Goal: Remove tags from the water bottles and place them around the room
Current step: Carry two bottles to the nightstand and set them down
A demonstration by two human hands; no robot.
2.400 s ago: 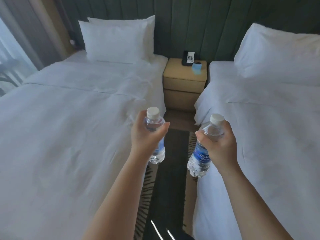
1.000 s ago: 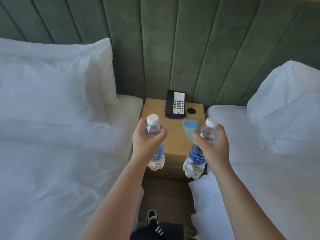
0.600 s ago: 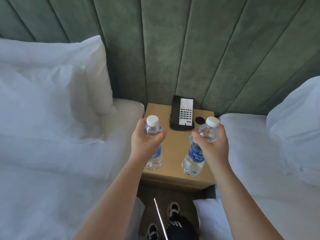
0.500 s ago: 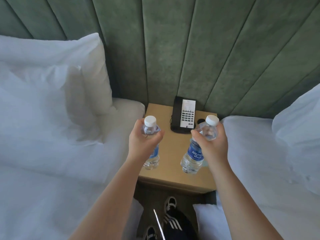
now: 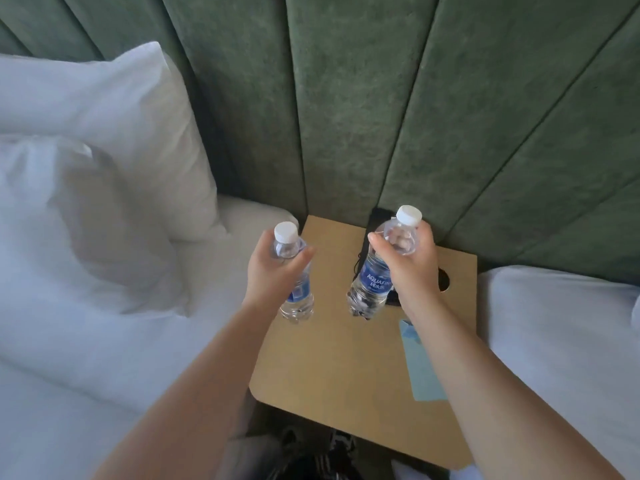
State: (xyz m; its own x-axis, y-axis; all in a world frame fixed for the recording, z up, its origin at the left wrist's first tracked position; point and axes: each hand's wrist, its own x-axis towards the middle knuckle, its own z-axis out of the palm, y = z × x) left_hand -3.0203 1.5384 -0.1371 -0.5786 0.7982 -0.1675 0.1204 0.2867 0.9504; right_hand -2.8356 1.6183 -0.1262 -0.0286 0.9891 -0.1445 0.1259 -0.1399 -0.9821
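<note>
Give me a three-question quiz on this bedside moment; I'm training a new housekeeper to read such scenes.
1. True or false: the left hand and the right hand each grip a capped water bottle.
2. Which bottle shows a readable blue label? A. left bottle B. right bottle
3. Fill in: the light blue card lies on the ____.

Key:
1. True; both are held upright over the nightstand.
2. B; the left bottle's label is mostly hidden by the fingers.
3. Nightstand, near its right edge, partly under the right forearm.
</note>
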